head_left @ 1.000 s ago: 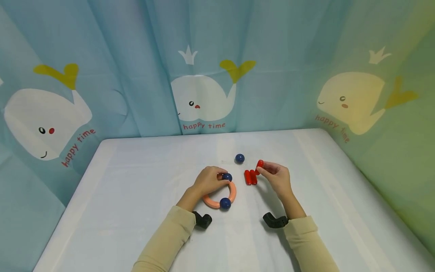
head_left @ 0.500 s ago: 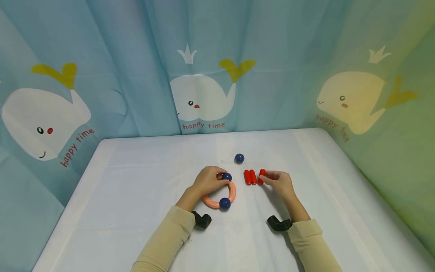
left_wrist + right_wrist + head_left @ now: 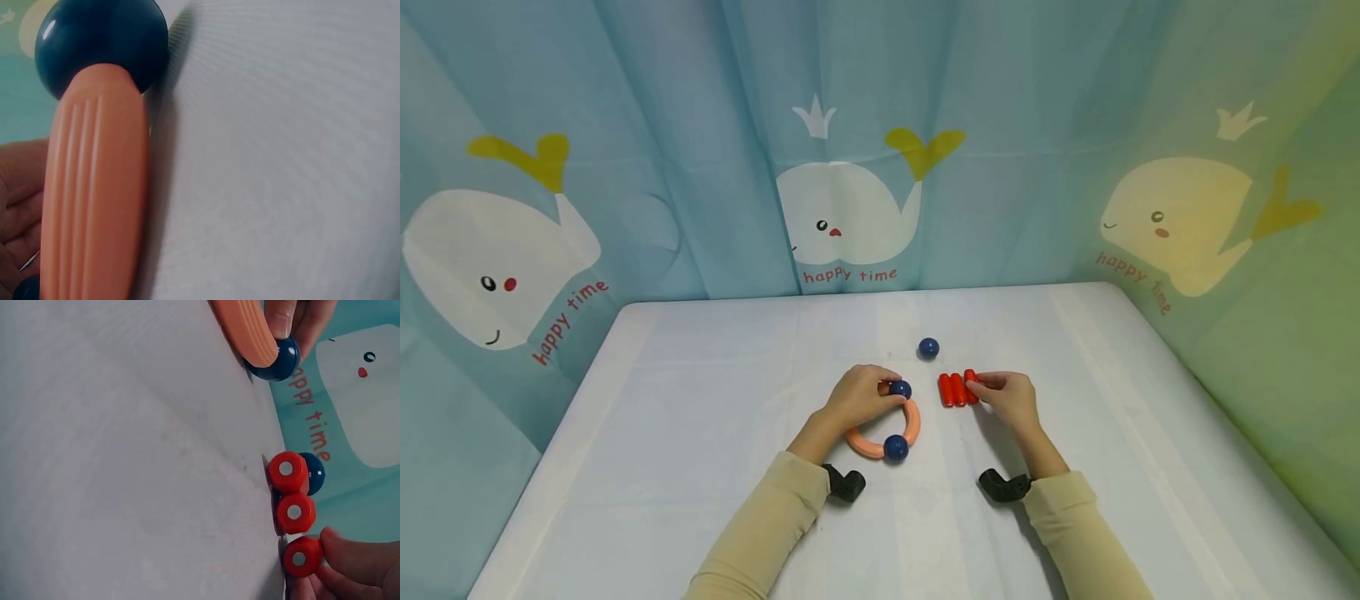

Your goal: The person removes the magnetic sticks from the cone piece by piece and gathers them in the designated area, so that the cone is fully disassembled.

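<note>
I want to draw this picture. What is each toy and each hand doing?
Orange ring: flat on the table, a blue ball at each end.
Loose blue ball: alone, untouched.
Two red pegs: lying side by side.
Third red peg: beside them, pinched by right hand.
Left hand: holds the ring's far ball.

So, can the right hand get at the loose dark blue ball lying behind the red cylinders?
Probably yes. The loose dark blue ball lies bare on the white table, just beyond the red cylinders, but the right hand pinches the third red cylinder and must let go first.
</note>
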`<action>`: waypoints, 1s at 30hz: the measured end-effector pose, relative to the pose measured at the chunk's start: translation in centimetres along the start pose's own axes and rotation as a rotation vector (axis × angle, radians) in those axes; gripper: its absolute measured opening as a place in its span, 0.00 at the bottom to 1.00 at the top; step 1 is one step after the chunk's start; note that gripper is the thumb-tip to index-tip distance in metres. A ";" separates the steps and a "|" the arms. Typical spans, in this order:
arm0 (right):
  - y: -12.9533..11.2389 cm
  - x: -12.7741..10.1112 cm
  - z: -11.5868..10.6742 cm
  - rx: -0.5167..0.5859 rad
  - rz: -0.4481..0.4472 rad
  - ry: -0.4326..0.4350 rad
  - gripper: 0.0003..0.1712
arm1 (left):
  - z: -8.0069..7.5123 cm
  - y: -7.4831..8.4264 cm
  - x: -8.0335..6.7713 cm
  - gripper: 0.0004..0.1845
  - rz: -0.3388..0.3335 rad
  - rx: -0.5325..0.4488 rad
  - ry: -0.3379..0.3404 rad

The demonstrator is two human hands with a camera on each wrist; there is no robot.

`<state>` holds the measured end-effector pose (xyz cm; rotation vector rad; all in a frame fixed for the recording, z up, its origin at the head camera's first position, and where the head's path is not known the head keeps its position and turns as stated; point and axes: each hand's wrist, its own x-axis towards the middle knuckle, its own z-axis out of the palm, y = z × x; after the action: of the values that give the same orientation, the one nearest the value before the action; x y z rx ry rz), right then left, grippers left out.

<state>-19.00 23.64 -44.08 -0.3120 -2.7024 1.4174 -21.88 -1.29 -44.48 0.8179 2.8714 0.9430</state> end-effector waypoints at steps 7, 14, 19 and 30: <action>-1.2 -0.2 0.5 -0.125 -0.028 0.002 0.18 | -0.2 0.1 -0.4 0.21 0.017 0.014 0.012; -1.8 -0.3 0.7 -0.150 -0.082 0.082 0.19 | -1.5 -0.1 -1.5 0.25 -0.021 -0.006 0.058; -3.2 -0.8 1.7 -0.026 -0.173 0.144 0.20 | -2.0 -1.0 -2.6 0.24 -0.074 -0.017 0.078; -4.8 -1.2 6.2 0.073 -0.264 -0.172 0.22 | -1.0 -1.1 -2.6 0.20 -0.115 0.011 0.118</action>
<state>-19.55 15.73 -43.62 0.1737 -2.6856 1.5201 -20.37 -3.84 -44.61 0.6098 2.9874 0.9947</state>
